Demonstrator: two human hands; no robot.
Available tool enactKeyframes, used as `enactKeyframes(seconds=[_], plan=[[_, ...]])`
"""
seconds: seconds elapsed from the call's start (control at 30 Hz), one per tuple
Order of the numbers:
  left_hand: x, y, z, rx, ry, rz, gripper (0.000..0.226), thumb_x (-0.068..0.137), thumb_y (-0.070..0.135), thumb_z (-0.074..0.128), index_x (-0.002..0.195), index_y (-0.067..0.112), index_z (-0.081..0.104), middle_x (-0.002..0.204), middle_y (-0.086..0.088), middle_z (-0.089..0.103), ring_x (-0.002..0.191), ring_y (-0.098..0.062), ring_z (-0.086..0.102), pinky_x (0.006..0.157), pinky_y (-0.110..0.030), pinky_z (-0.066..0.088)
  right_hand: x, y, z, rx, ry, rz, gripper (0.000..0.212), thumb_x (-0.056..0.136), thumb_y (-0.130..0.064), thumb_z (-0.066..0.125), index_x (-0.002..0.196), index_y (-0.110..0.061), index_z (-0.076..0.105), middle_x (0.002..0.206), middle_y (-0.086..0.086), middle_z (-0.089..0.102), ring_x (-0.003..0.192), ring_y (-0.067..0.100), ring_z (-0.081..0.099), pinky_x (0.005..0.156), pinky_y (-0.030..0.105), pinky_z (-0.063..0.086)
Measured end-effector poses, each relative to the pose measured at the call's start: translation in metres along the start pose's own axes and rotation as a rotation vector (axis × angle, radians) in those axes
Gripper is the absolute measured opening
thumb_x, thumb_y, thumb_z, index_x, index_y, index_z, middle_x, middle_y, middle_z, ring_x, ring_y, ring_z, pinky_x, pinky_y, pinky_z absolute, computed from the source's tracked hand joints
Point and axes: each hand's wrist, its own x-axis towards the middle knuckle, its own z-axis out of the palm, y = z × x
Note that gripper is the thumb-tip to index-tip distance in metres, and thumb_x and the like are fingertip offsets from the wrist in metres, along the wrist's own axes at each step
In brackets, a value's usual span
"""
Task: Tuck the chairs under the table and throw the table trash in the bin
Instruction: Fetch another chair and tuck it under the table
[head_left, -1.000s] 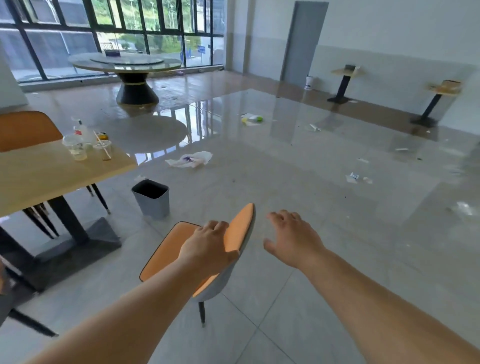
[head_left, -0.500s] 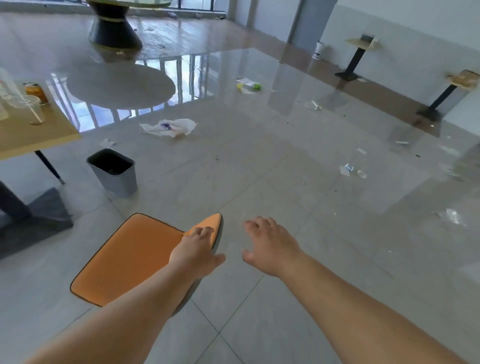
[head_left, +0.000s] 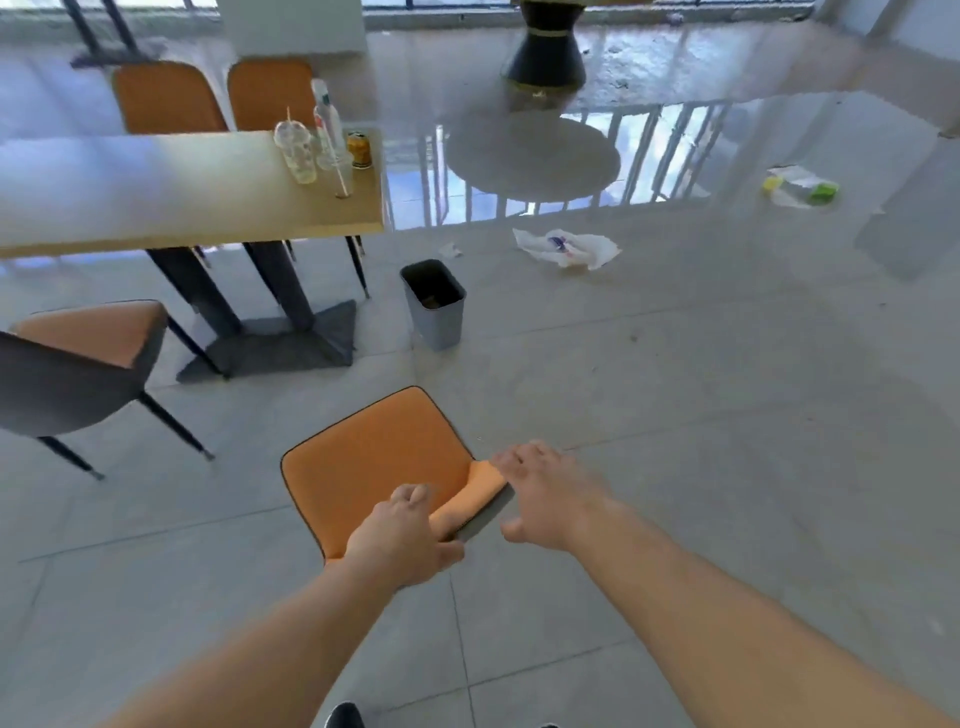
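Note:
An orange chair (head_left: 374, 462) stands on the floor right in front of me, its seat facing the wooden table (head_left: 171, 192). My left hand (head_left: 402, 535) grips the top of the chair's backrest. My right hand (head_left: 545, 493) hovers at the backrest's right end, fingers spread, holding nothing. On the table's right end stand plastic cups (head_left: 298, 153) with straws, a bottle (head_left: 327, 117) and a yellow can (head_left: 359, 149). A grey bin (head_left: 436, 306) stands on the floor beside the table's base.
Another orange chair (head_left: 78, 364) stands at the left, pulled out from the table. Two orange chairs (head_left: 208, 96) sit behind the table. Crumpled paper (head_left: 569, 248) and other litter (head_left: 802, 187) lie on the floor. A round table's black base (head_left: 550, 47) is far back.
The view has swung left, bringing the table and other chairs into sight. The chair has turned with my left hand on its backrest, and my right hand has come up to the backrest's end.

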Motion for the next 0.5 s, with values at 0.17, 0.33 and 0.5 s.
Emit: enactKeyframes(seconds=[0.17, 0.33, 0.5], plan=[[-0.008, -0.023, 0.027, -0.050, -0.087, -0.083, 0.069, 0.087, 0.050, 0.067, 0.149, 0.040, 0.036, 0.134, 0.005, 0.057, 0.111, -0.022, 0.058, 0.090, -0.038, 0.055, 0.030, -0.004, 0.039, -0.087, -0.158, -0.125, 0.076, 0.090, -0.047, 0.068, 0.155, -0.035, 0.031, 0.157, -0.003, 0.038, 0.144, 0.035, 0.028, 0.115, 0.051, 0.036], [-0.002, -0.040, 0.025, -0.003, -0.066, -0.106, 0.060, 0.095, 0.049, 0.059, 0.149, 0.048, 0.033, 0.144, 0.007, 0.055, 0.112, -0.027, 0.058, 0.078, -0.040, 0.051, 0.072, -0.035, 0.053, -0.080, -0.242, -0.188, 0.052, 0.099, -0.019, 0.051, 0.146, -0.040, 0.044, 0.142, -0.003, 0.051, 0.127, 0.032, 0.039, 0.102, 0.054, 0.047], [0.001, -0.097, -0.005, -0.004, 0.078, -0.177, 0.044, 0.099, 0.046, 0.056, 0.140, 0.044, 0.043, 0.127, 0.006, 0.059, 0.114, -0.028, 0.055, 0.087, -0.053, 0.047, 0.120, -0.083, 0.044, -0.079, -0.213, -0.186, 0.051, 0.101, -0.024, 0.053, 0.148, -0.039, 0.043, 0.140, -0.005, 0.053, 0.123, 0.030, 0.042, 0.099, 0.048, 0.047]])
